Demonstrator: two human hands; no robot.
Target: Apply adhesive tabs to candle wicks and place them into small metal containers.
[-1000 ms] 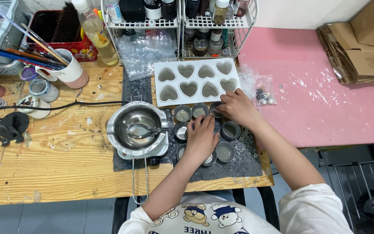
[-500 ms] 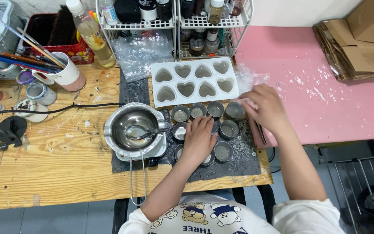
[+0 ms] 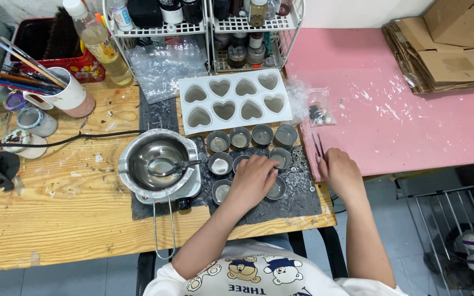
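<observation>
Hands both down at the near edge of the worktop (image 3: 56,230), palms facing down. Left hand (image 3: 252,181) lies flat over the cluster of small metal cups (image 3: 248,145) on the dark mat (image 3: 297,200): fingers loosely spread, tips touching the cups in the middle rows, covering one or two of them. Not clenched; whether it actually pinches a cup underneath, cannot tell. Rest of the cups sit in rough rows just beyond and beside the fingers, most with pale wax in the bottom.

Right hand (image 3: 340,172) rests at the seam where the wood meets the pink surface (image 3: 390,104), fingers curled in around a pair of tweezers (image 3: 319,147). Tweezer tips stick out past the fingers, pointing away from the person toward a small clear bag (image 3: 320,108) of dark bits. Bag lies near but apart from the tips.

White heart mould (image 3: 236,101) sits just behind the cups, eight cavities, touching the mat's far edge. Steel melting pot (image 3: 156,163) with a spoon (image 3: 165,166) inside stands on the mat left of the cups, wire handle hanging toward the person. Wire rack (image 3: 204,27) of bottles and jars behind the mould. Mug of brushes (image 3: 64,93) far left. Flattened cardboard (image 3: 440,55) at the far right on the pink surface.
</observation>
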